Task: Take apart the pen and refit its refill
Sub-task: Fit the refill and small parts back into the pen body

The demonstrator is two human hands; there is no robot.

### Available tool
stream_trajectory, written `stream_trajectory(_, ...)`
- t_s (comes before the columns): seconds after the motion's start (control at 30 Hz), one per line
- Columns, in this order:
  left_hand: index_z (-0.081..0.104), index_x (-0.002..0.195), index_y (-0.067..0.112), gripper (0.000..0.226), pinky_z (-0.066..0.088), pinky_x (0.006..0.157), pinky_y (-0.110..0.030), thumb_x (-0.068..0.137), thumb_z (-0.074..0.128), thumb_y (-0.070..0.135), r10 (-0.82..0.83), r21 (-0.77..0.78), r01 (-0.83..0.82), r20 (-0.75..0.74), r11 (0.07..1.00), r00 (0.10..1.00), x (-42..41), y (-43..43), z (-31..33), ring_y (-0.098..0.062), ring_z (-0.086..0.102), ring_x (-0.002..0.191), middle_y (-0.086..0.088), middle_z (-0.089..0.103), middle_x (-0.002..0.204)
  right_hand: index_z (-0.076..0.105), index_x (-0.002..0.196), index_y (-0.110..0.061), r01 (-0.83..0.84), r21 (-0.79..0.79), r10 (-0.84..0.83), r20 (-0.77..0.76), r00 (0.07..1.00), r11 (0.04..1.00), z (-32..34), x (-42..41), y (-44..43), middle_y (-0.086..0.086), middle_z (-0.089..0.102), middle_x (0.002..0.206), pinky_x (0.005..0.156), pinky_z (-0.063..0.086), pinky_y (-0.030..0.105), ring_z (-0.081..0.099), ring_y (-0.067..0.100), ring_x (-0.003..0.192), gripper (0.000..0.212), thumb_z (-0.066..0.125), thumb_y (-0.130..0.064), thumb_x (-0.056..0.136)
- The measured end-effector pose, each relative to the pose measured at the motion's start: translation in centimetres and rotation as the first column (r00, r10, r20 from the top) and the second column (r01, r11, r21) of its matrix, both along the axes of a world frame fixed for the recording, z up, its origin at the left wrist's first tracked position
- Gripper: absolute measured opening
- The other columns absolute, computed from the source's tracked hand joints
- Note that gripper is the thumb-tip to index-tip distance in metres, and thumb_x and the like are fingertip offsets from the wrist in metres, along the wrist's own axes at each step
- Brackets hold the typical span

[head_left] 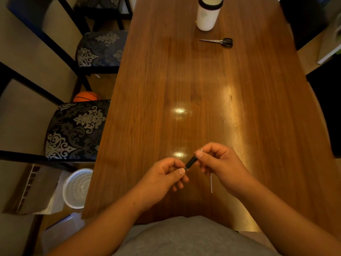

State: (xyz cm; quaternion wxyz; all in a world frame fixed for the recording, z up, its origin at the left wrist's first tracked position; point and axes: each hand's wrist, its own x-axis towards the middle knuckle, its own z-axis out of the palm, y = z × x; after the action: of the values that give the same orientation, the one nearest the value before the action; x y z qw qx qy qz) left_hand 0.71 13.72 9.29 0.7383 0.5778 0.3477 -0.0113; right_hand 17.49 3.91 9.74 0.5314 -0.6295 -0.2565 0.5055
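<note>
- Hands hold a black pen [191, 161] between them, above the near end of a wooden table [184, 80].
- Left hand [164, 174] pinches the pen's lower end; right hand [219, 163] pinches its metal tip end.
- A thin white stick [211, 182] — possibly the refill — lies under the right hand.
- Scissors [219, 41] and a white jar [207, 13] sit at the far end.

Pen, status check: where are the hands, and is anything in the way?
Left hand and right hand both pinch the pen above the table. Thin white stick lies under right hand. Scissors far off, nothing blocking.
</note>
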Motion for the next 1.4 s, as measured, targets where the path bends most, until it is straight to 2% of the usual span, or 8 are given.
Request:
stream_trajectory(0.1,0.064,0.098,0.014,0.014,0.049,0.059,-0.019,0.096,0.051,0.009,-0.009,-0.001,0.009,0.001,1.0,1.0,-0.2,0.2,0.2,-0.007,0.063,0.065,0.002,0.07,0.076,0.066,0.077,-0.01,0.031,0.003,-0.031,0.031,0.999,1.0,0.1,-0.6,0.1,0.004,0.064,0.062,0.047,0.044,0.024,0.056,0.013,0.051,0.023,0.069,-0.033,0.077)
stream_trajectory(0.3,0.064,0.101,0.009,0.019,0.048,0.059,-0.019,0.099,0.046,0.011,-0.034,-0.034,0.034,-0.013,0.999,0.999,-0.2,0.0,0.6,-0.008,0.062,0.066,0.002,0.07,0.077,0.072,0.099,-0.013,0.061,0.008,-0.06,-0.031,0.998,0.998,0.5,-0.9,-0.7,0.004,0.07,0.07,0.048,0.046,0.022,0.06,0.013,0.055,0.017,0.064,-0.019,0.085)
stream_trajectory(0.5,0.064,0.1,0.011,0.016,0.049,0.06,-0.019,0.098,0.049,0.011,-0.067,-0.036,0.067,0.009,0.997,0.998,0.1,-0.4,0.6,-0.008,0.063,0.067,0.002,0.071,0.077,0.068,0.076,-0.016,0.101,-0.015,-0.101,0.026,0.995,0.995,0.7,-0.8,-1.4,0.003,0.067,0.062,0.048,0.046,0.024,0.059,0.013,0.053,0.017,0.071,-0.033,0.075)
stream_trajectory(0.7,0.065,0.098,0.015,0.021,0.049,0.06,-0.019,0.1,0.044,0.014,-0.083,-0.054,0.084,0.026,0.995,0.996,0.8,-0.8,0.7,-0.009,0.063,0.067,0.003,0.072,0.076,0.072,0.1,-0.016,0.081,0.015,-0.081,-0.016,0.997,0.997,0.9,-0.3,-2.2,0.001,0.068,0.068,0.05,0.048,0.022,0.061,0.012,0.057,0.025,0.069,-0.026,0.078)
stream_trajectory(0.93,0.065,0.096,0.016,0.019,0.049,0.06,-0.02,0.098,0.046,0.013,-0.098,-0.053,0.101,0.046,0.993,0.994,1.0,-0.8,0.9,-0.009,0.062,0.067,0.003,0.071,0.077,0.067,0.081,-0.008,0.124,0.016,-0.124,0.025,0.992,0.992,1.3,-0.3,-2.3,0.008,0.063,0.063,0.05,0.047,0.023,0.058,0.013,0.053,0.02,0.071,-0.026,0.074)
stream_trajectory(1.13,0.065,0.099,0.014,0.022,0.048,0.061,-0.022,0.1,0.043,0.013,-0.106,-0.057,0.108,0.032,0.993,0.994,1.1,-1.1,0.9,-0.01,0.061,0.068,0.002,0.07,0.078,0.072,0.099,-0.012,0.122,0.013,-0.122,0.014,0.992,0.992,1.3,-0.2,-3.0,0.003,0.067,0.068,0.051,0.048,0.021,0.06,0.012,0.057,0.025,0.068,-0.025,0.078)
stream_trajectory(1.27,0.065,0.1,0.015,0.016,0.049,0.061,-0.02,0.097,0.049,0.012,-0.114,-0.041,0.115,0.029,0.993,0.993,1.0,-1.3,0.9,-0.008,0.062,0.068,0.003,0.071,0.078,0.072,0.088,-0.011,0.115,0.014,-0.116,0.038,0.993,0.993,1.0,-0.2,-3.3,0.003,0.067,0.066,0.051,0.048,0.022,0.06,0.012,0.056,0.01,0.066,-0.017,0.084)
stream_trajectory(1.4,0.063,0.103,0.009,0.018,0.048,0.06,-0.021,0.099,0.046,0.012,-0.108,-0.048,0.109,0.02,0.993,0.994,0.9,-1.5,0.9,-0.008,0.062,0.067,0.002,0.07,0.079,0.072,0.084,-0.015,0.125,0.014,-0.125,0.027,0.992,0.992,1.1,-0.4,-3.4,0.002,0.067,0.065,0.052,0.048,0.023,0.059,0.013,0.056,0.013,0.069,-0.026,0.078)
